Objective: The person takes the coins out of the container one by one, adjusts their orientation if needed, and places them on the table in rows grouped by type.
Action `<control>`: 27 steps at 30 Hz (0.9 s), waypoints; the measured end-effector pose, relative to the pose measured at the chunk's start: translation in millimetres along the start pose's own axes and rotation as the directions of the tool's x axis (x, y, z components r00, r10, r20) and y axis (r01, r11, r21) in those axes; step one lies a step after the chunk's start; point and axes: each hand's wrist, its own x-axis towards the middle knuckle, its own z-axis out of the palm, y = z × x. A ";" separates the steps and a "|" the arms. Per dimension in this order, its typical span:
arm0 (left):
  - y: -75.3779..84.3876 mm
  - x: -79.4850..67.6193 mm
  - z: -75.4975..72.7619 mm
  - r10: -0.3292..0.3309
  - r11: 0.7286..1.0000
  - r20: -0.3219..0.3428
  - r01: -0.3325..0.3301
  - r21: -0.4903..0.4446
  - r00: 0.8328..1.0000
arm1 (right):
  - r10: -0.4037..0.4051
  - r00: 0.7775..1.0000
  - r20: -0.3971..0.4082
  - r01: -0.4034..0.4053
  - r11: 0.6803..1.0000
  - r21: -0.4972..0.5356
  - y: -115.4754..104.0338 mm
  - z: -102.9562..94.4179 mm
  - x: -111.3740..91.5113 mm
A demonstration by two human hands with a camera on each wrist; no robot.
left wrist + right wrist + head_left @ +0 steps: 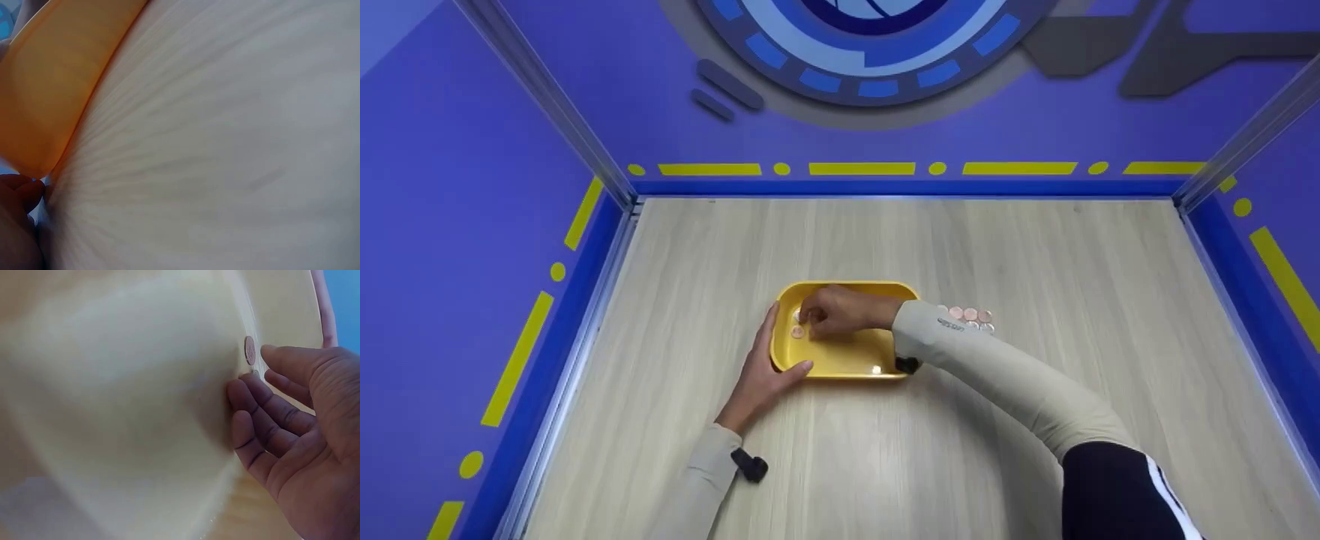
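A yellow tray (847,373) with rounded corners lies on the table. My left hand (765,375) holds its left end, fingers along the outer side and thumb at the front rim. Inside the tray, my right hand (840,311) reaches down at the left end, fingers bent and apart. Close beside its fingertips, a copper coin (250,350) lies on the tray floor. A second, silvery coin (797,316) shows next to it, partly covered by the fingers in the right wrist view. No coin shows between thumb and fingers.
Several copper and silvery coins (971,315) lie in rows on the wooden table (885,465) right of the tray, some hidden behind the right sleeve (1005,375). Blue panels (870,142) with yellow marks wall the table at the back and sides.
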 end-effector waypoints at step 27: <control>0.6 0.2 -0.2 0.012 1.000 0.000 -0.012 0.018 1.000 | -0.001 1.000 0.003 0.002 0.993 -0.120 -8.3 10.7 20.1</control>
